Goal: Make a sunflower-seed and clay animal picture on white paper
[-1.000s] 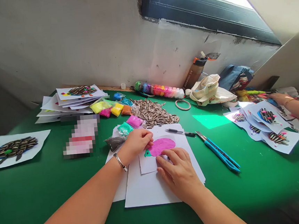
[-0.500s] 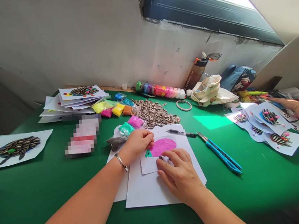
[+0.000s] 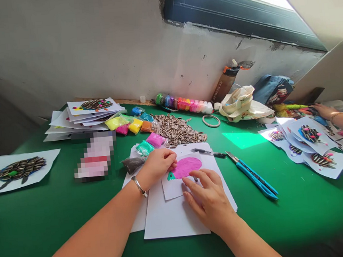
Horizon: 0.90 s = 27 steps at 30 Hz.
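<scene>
A small white card [image 3: 173, 190] carries a flat pink clay oval [image 3: 188, 167] with a teal clay head [image 3: 171, 175] at its left end. My left hand [image 3: 159, 163] rests at the card's upper left, fingers pinched together; whatever is between them is too small or hidden to tell. Over the card's lower right lies my right hand [image 3: 209, 197], its fingers apart and the fingertips close to the oval's lower edge. A small dark clay piece [image 3: 195, 179] shows between those fingers. Beneath the card are larger white sheets [image 3: 180, 223].
Behind the sheets are bagged coloured clay [image 3: 135, 126] and a pile of sunflower seeds [image 3: 177, 128]. A pen [image 3: 208, 153] and a blue utility knife [image 3: 255, 177] lie to the right. Seed-covered cards stand stacked [image 3: 93, 107] at left. Another person's hand [image 3: 326, 111] is at far right.
My right hand has shifted slightly right, its fingers more spread, uncovering more of the card. The card has turned a little. The other person's hand has moved slightly right.
</scene>
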### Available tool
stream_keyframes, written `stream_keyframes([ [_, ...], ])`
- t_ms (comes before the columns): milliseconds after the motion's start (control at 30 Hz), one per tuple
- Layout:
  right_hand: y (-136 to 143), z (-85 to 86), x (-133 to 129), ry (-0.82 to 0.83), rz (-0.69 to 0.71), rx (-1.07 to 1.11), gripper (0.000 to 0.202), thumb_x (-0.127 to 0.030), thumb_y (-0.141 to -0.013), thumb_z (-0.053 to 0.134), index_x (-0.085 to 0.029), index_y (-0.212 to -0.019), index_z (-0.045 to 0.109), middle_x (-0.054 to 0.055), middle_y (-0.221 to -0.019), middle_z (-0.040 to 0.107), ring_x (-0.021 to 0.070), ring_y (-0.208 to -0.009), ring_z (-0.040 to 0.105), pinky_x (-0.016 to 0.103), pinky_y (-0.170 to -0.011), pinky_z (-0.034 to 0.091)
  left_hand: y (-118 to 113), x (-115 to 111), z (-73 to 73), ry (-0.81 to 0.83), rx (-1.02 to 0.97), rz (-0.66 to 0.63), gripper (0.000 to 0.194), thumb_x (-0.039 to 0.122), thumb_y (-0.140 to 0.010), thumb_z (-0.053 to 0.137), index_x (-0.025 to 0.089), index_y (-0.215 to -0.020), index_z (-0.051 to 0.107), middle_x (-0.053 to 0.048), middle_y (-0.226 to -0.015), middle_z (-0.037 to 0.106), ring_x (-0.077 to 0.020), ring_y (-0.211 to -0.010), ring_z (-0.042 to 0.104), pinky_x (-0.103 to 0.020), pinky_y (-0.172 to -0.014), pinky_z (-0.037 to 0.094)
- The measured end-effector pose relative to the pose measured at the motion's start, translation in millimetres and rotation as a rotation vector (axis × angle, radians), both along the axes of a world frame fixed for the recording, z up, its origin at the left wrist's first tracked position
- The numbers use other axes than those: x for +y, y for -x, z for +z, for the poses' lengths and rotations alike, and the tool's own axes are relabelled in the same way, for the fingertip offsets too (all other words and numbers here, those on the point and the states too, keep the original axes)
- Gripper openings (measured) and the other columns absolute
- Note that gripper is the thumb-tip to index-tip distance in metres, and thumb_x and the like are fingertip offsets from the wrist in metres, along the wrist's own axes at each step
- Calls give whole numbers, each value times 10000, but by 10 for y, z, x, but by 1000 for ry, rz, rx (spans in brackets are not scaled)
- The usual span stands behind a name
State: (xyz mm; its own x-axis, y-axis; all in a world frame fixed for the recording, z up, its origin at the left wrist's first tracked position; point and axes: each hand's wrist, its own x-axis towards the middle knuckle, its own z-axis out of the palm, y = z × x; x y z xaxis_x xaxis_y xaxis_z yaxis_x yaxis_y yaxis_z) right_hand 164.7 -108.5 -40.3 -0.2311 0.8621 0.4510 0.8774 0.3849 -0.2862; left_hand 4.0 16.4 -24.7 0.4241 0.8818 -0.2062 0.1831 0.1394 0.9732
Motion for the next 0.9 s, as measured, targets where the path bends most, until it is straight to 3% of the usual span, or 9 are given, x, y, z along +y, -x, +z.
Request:
stream_keyframes([
  [900,38,-27,45,-26,-55,-80,215,-218,-910,549,-223,-1056,707,89,-1034,638,267,-1018,517,461,-906,402,4,-19,57,-29,18,-9,226,196,-777,535,165,-553,521,-8,-557,584,-104,-506,540,-204,-473,443],
])
